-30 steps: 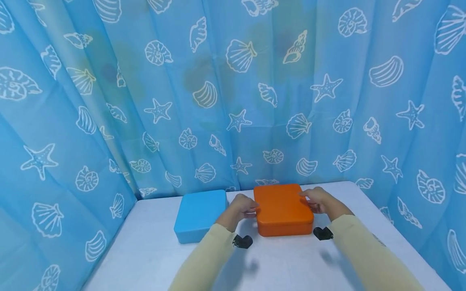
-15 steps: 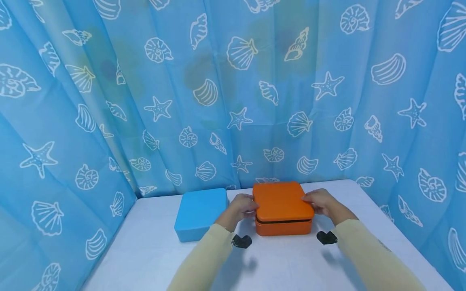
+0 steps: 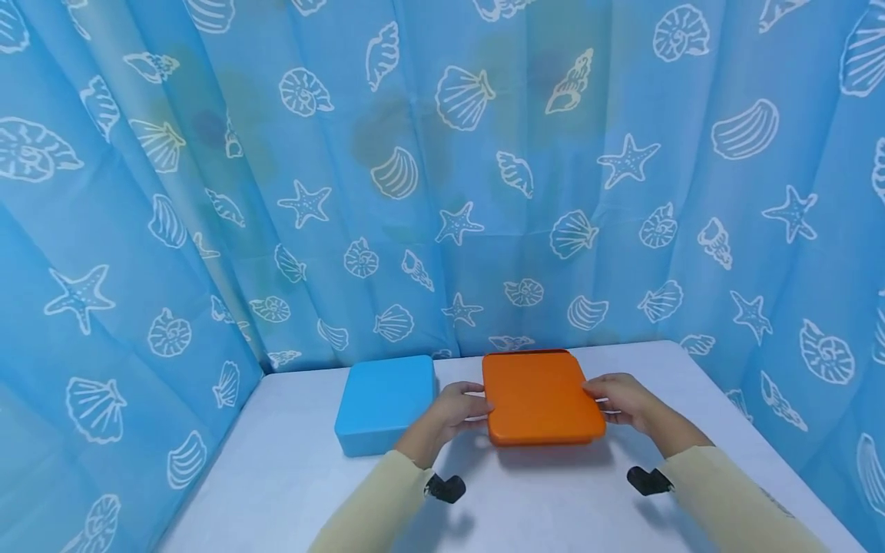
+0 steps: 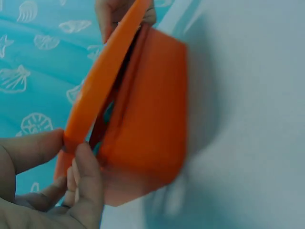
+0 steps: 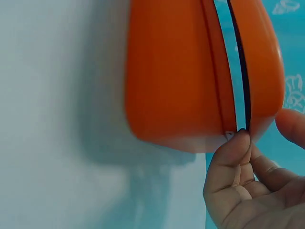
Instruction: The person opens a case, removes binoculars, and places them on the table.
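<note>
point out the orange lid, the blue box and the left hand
orange lid (image 3: 541, 397), head view, middle of its top face
blue box (image 3: 382, 398), head view, centre of its top
left hand (image 3: 452, 405), head view, back of the hand at the lid's left edge

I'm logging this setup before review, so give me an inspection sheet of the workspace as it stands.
Surface: white table, bare in front of the boxes.
Job's things: orange lid lifted off the orange box, a gap showing between them in both wrist views.
Clutter: closed blue box left of the orange one.
Grippers: left hand pinches the lid's left edge; right hand pinches its right edge.
Cables: nothing seen.
Surroundings: blue curtain with white shells and starfish behind and at both sides; black wrist cameras under the sleeves.
</note>
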`<state>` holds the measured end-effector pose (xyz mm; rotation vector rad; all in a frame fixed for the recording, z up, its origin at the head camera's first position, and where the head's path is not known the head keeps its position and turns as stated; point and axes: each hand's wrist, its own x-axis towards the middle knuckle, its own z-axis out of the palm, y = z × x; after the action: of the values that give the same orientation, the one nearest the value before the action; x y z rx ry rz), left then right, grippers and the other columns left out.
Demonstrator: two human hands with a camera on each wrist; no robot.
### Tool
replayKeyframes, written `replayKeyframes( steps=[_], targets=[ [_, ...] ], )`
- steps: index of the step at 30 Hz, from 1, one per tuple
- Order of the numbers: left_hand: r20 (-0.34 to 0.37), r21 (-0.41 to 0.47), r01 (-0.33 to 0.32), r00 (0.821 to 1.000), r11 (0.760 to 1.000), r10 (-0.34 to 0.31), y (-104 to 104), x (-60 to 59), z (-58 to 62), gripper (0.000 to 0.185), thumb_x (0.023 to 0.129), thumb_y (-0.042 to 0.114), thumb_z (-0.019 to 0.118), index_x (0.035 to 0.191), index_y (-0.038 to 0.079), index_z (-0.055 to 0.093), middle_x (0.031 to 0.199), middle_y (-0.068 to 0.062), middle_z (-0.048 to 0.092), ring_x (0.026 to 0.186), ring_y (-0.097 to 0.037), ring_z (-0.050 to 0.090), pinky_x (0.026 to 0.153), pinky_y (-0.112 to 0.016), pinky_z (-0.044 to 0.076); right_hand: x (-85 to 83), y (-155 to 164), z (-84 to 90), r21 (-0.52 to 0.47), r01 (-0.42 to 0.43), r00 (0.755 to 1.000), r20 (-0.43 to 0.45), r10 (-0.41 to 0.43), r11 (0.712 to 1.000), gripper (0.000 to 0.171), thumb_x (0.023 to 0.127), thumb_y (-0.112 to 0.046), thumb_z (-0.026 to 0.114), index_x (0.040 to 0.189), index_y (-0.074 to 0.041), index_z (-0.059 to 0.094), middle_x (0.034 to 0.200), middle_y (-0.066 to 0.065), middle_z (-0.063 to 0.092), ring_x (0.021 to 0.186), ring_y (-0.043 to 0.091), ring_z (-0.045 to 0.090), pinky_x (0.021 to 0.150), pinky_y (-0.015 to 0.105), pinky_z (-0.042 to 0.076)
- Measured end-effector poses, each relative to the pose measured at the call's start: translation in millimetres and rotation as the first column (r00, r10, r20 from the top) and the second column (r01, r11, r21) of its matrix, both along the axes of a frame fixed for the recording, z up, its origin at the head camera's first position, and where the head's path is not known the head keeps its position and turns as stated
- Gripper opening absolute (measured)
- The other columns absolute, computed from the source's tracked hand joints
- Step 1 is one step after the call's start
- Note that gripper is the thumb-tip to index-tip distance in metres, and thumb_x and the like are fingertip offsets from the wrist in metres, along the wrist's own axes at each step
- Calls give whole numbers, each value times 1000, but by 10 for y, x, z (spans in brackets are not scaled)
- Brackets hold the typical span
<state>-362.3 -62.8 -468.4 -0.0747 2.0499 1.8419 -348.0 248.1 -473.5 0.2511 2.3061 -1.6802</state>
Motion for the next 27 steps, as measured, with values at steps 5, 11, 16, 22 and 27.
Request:
replayKeyframes(
  steps=[5,11,16,22,27],
  targets=[
    [-37,33,55,998,998,-54,-71,224,-55,49,84,8,76,127,0,54,106,-12,62,90,-24,65,79,-41,56,225,-11,32,19,-17,1000,-21,18,1000,66,95,-37,63,136,10,41,124,22,55,104,33,55,82,40,55],
    [-46,57,96,995,994,-93,-145,497,-103,46,86,6,74,127,0,54,104,-13,61,88,-24,65,77,-40,57,479,-10,15,67,-30,999,-19,32,997,61,92,-33,68,131,9,48,112,15,61,93,26,60,79,39,56],
    [-37,38,87,996,995,-85,-150,747,-152,45,84,0,74,124,1,55,101,-11,62,85,-22,65,71,-40,58,694,5,-44,85,-55,998,9,55,995,53,90,-28,71,125,7,54,102,9,65,85,24,61,75,39,57],
    [-11,57,77,997,995,-76,-153,1003,-225,45,82,-6,73,122,0,54,97,-11,61,81,-22,66,69,-40,58,915,-5,-93,99,-52,998,42,48,994,50,89,-26,72,123,6,56,96,8,66,81,23,61,71,38,58],
    [23,52,94,995,994,-95,-168,1135,-279,44,82,-6,72,121,1,53,97,-11,60,81,-22,66,69,-38,58,1050,-19,-111,109,-59,997,54,54,992,48,88,-24,73,122,7,56,94,8,64,80,22,60,71,38,58]
  ],
)
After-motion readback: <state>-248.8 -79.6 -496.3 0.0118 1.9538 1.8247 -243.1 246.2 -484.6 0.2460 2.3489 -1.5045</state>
